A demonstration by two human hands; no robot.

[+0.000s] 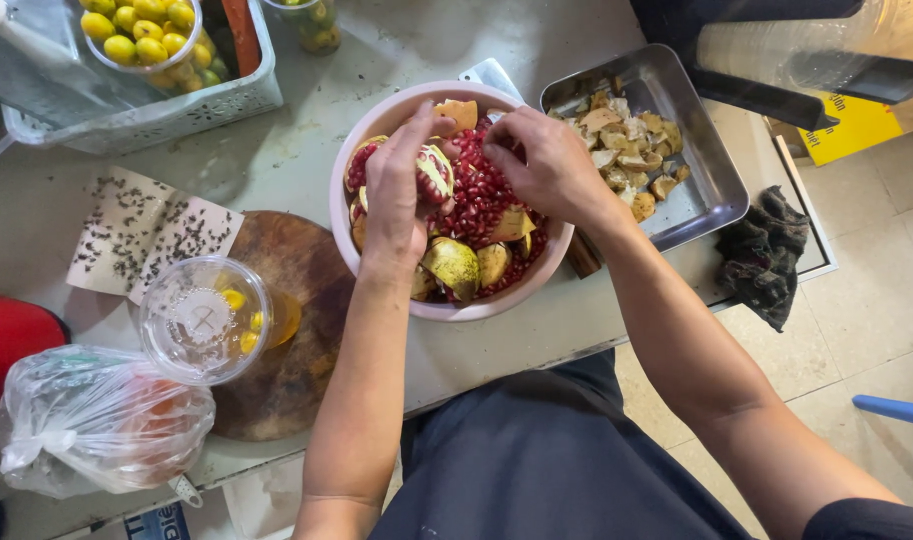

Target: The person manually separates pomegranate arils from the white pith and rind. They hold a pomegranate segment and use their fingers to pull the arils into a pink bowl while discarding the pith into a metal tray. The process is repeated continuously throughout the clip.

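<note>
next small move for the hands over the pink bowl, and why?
Probably the right hand picks more seeds off the pomegranate piece held by the left hand, dropping them into the pink bowl. That piece shows red seeds attached, the right fingertips sit beside it, and loose seeds fill the bowl.

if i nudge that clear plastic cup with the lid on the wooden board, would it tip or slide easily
Probably tips easily: the clear plastic cup looks thin-walled and holds only a little yellow fruit, so it is likely light. It stands on the round wooden board, whose rough-looking surface may resist sliding, favouring a topple. The lid seems to be on, so contents would likely stay in.
</note>
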